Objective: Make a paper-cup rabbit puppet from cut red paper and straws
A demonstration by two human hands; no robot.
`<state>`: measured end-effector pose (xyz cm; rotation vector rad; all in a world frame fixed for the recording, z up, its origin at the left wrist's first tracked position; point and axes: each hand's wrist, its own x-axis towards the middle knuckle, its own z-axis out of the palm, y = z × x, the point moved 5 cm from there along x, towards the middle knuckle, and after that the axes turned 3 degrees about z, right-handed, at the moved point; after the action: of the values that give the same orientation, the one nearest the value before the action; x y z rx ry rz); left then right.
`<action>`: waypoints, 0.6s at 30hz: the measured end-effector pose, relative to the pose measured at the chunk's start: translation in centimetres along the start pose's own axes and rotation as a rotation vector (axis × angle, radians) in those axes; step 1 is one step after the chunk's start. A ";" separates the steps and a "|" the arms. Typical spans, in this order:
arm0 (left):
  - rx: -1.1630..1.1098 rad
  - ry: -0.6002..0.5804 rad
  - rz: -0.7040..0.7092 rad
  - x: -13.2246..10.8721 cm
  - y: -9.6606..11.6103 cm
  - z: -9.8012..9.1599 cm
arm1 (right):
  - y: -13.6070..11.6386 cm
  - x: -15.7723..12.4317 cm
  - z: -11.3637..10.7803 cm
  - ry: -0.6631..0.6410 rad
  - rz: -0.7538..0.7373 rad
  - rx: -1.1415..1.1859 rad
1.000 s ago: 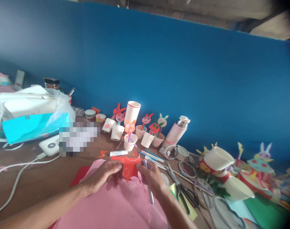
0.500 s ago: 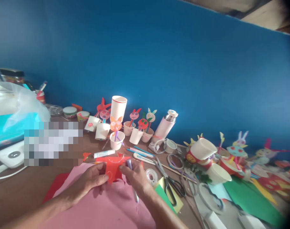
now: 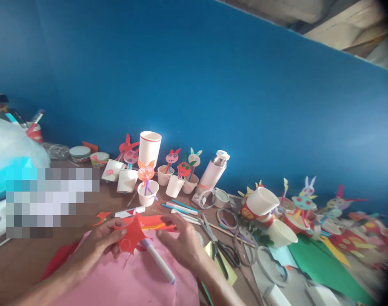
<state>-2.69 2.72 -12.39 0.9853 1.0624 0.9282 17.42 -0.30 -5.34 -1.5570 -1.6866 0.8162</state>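
Observation:
My left hand (image 3: 106, 238) pinches a red paper cutout (image 3: 132, 236) with pointed, cut edges and holds it over a pink sheet (image 3: 133, 280). My right hand (image 3: 184, 240) has its fingers apart and holds nothing. Its fingertips hover near more red and orange paper (image 3: 154, 222) at the far edge of the pink sheet; I cannot tell whether they touch it. Between my hands a white marker (image 3: 160, 262) lies slantwise on the pink sheet. A second white marker (image 3: 130, 211) lies behind the red cutout.
Paper cups with cut-paper animal heads (image 3: 146, 171) line the wall, beside a cup stack (image 3: 149, 148) and a thermos (image 3: 213, 170). Black-handled scissors (image 3: 224, 255) and tape rolls (image 3: 227, 218) lie right, near a green sheet (image 3: 324, 267). A plastic bag (image 3: 18, 140) stands left.
The white marker has left my right hand and lies on the pink sheet. My right hand has opened. My left hand has carried the red cutout leftward. The camera view has shifted slightly.

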 end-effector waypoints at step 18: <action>-0.203 0.052 0.183 -0.1 2.8 -0.2 | 11.5 -5.6 -10.0 -0.045 0.389 -0.906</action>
<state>-3.25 3.46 -9.75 0.9029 0.9106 1.1924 32.37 -4.95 -9.55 -2.5384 -1.9352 0.2307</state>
